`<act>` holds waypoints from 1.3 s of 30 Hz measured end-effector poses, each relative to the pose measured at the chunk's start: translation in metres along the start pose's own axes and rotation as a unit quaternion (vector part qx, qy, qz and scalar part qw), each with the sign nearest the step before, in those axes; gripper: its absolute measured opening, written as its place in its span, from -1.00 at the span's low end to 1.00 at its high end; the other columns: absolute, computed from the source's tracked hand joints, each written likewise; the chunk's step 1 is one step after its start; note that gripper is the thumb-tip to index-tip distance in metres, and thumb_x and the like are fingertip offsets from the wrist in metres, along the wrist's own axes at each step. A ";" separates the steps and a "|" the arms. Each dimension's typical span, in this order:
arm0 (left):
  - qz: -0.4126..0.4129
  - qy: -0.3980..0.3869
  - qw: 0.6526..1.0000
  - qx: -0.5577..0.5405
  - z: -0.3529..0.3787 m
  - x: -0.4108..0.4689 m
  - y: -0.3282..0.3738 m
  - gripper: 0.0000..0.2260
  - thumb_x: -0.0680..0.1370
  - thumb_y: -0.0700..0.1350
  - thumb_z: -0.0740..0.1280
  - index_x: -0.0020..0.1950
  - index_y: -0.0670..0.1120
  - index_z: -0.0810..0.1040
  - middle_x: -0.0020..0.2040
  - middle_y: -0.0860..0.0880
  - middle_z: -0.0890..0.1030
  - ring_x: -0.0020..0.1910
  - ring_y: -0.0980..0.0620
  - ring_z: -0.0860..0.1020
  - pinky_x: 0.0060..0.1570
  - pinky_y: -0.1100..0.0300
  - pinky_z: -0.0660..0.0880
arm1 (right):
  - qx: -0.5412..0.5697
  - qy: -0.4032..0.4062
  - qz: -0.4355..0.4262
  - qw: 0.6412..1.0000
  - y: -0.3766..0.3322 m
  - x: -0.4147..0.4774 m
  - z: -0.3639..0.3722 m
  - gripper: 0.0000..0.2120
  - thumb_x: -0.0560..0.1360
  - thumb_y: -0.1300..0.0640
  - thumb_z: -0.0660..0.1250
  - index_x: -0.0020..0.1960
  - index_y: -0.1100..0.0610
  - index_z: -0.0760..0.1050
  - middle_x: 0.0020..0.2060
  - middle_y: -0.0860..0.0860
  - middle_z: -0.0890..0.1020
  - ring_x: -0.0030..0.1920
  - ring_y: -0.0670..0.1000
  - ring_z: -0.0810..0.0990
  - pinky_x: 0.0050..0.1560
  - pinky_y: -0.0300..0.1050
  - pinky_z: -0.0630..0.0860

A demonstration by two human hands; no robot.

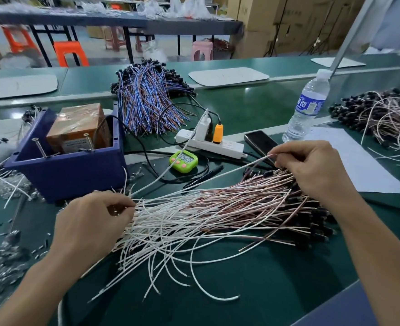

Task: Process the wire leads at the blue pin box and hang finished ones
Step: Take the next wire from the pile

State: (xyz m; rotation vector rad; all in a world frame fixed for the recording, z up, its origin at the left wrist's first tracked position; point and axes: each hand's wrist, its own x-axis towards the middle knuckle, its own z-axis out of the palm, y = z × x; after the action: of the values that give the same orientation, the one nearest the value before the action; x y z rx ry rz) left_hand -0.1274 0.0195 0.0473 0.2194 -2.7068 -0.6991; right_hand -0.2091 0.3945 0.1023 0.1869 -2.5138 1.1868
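I see the wire leads fanned across the bench beside the blue box — white ends, reddish middles, black plugs. My left hand pinches the white ends; my right hand pinches one raised lead.

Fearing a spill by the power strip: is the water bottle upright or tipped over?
Upright. The water bottle stands on its base on the green bench, cap on top, apart from the power strip.
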 end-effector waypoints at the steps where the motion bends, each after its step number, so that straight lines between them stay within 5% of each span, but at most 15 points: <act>1: 0.004 0.005 1.000 0.016 0.000 0.000 -0.001 -0.88 0.46 -0.01 0.56 -0.14 0.24 0.73 -0.22 0.24 0.64 -0.24 0.09 0.54 -0.29 0.19 0.38 | -0.016 -0.009 -0.013 1.000 -0.001 0.000 -0.001 -0.74 0.52 0.24 0.47 -0.09 -0.14 0.74 -0.32 -0.15 0.72 -0.29 -0.16 0.66 -0.23 -0.31 0.55; 3: 0.014 0.021 0.998 0.057 0.000 -0.001 -0.002 -0.89 0.45 -0.01 0.58 -0.14 0.23 0.74 -0.21 0.18 0.67 -0.28 0.08 0.49 -0.34 0.23 0.30 | -0.065 -0.028 -0.064 0.995 -0.002 -0.004 -0.001 -0.70 0.51 0.26 0.47 -0.10 -0.16 0.74 -0.34 -0.11 0.69 -0.33 -0.11 0.57 -0.25 -0.29 0.48; 8: 0.039 0.024 0.998 0.031 -0.004 -0.003 0.001 -0.88 0.44 -0.06 0.59 -0.10 0.15 0.76 -0.25 0.26 0.66 -0.32 0.15 0.53 -0.28 0.22 0.40 | -0.239 -0.108 -0.142 0.955 0.015 -0.025 0.017 -0.61 0.54 0.39 0.39 0.03 -0.09 0.75 0.15 -0.15 0.70 0.18 0.00 0.51 0.34 0.00 0.22; 13: 0.088 -0.078 0.990 -0.073 0.002 -0.003 0.008 -0.67 0.43 0.18 0.50 0.19 0.28 0.66 0.08 0.54 0.53 0.09 0.50 0.50 0.11 0.28 0.44 | -0.279 -0.143 -0.122 0.942 0.017 -0.040 0.015 -0.64 0.61 0.22 0.31 0.24 -0.16 0.66 0.35 -0.16 0.59 0.48 -0.14 0.35 0.52 -0.24 -0.09; 16: 0.136 -0.190 0.969 -0.078 0.012 0.000 0.019 -0.38 0.38 0.35 0.37 0.45 0.38 0.42 0.43 0.50 0.34 0.37 0.46 0.35 0.36 0.24 0.31 | -0.315 -0.113 -0.137 0.932 0.003 -0.044 0.023 -0.67 0.58 0.08 0.34 0.31 -0.14 0.63 0.47 -0.09 0.49 0.57 -0.09 0.24 0.60 -0.15 -0.20; 18: 0.172 -0.230 0.958 -0.027 0.021 0.005 0.027 -0.17 0.34 0.43 0.34 0.59 0.37 0.16 0.58 0.41 0.15 0.50 0.35 0.22 0.50 0.16 0.22 | -0.299 -0.150 -0.163 0.928 -0.012 -0.052 0.040 -0.51 0.56 -0.08 0.36 0.49 -0.17 0.44 0.56 -0.11 0.32 0.62 -0.11 0.09 0.59 -0.16 -0.27; 20: 0.190 -0.252 0.949 0.021 0.032 0.007 0.032 -0.01 0.31 0.49 0.30 0.65 0.30 -0.04 0.63 0.34 0.05 0.58 0.28 0.07 0.54 0.21 0.01 | -0.246 -0.272 -0.162 0.916 -0.019 -0.060 0.060 -0.24 0.53 -0.28 0.32 0.62 -0.32 0.02 0.62 -0.23 -0.01 0.62 -0.21 -0.24 0.49 -0.29 -0.46; 22: 0.197 -0.265 0.943 0.042 0.041 0.005 0.034 0.01 0.29 0.48 0.29 0.66 0.26 -0.05 0.64 0.30 0.07 0.59 0.25 0.07 0.47 0.29 -0.09 | -0.243 -0.371 -0.152 0.884 -0.016 -0.060 0.075 -0.03 0.43 -0.42 0.31 0.58 -0.41 -0.29 0.58 -0.30 -0.23 0.56 -0.24 -0.40 0.44 -0.28 -0.50; 25: 0.203 -0.251 0.946 0.019 0.046 0.004 0.034 -0.08 0.32 0.39 0.37 0.63 0.28 0.11 0.61 0.31 0.20 0.54 0.22 0.23 0.38 0.30 0.09 | -0.296 -0.360 -0.165 0.870 -0.002 -0.054 0.081 -0.05 0.39 -0.52 0.14 0.59 -0.36 -0.33 0.64 -0.24 -0.15 0.62 -0.17 -0.25 0.51 -0.18 -0.38; 28: 0.206 -0.215 0.954 -0.023 0.045 0.006 0.035 -0.28 0.41 0.18 0.49 0.56 0.25 0.35 0.50 0.29 0.40 0.42 0.26 0.38 0.42 0.30 0.26 | -0.359 -0.243 -0.182 0.882 0.004 -0.056 0.086 -0.23 0.51 -0.48 -0.07 0.64 -0.20 0.04 0.53 -0.09 0.36 0.54 -0.02 0.24 0.53 -0.12 -0.05; 31: 0.178 -0.194 0.963 -0.051 0.045 0.004 0.038 -0.38 0.47 0.06 0.50 0.52 0.23 0.42 0.41 0.26 0.52 0.35 0.24 0.46 0.40 0.26 0.36 | -0.364 -0.195 -0.193 0.890 0.006 -0.060 0.094 -0.36 0.58 -0.39 -0.02 0.50 -0.08 0.39 0.28 -0.06 0.59 0.35 0.03 0.49 0.39 -0.03 0.17; 39: 0.116 -0.116 0.981 -0.099 0.008 0.002 0.010 -0.62 0.46 0.10 0.53 0.27 0.25 0.63 0.16 0.46 0.54 0.19 0.47 0.46 0.24 0.49 0.28 | -0.239 -0.225 -0.164 0.930 -0.023 -0.063 0.098 -0.30 0.52 -0.37 0.03 0.59 -0.14 0.25 0.49 -0.10 0.40 0.51 -0.10 0.21 0.52 -0.20 -0.06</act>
State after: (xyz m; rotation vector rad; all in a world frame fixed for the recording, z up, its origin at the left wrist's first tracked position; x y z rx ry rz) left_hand -0.1331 0.0310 0.0464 -0.2376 -2.7888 -0.9661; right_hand -0.1700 0.3022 0.0382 0.7890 -2.9104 0.4082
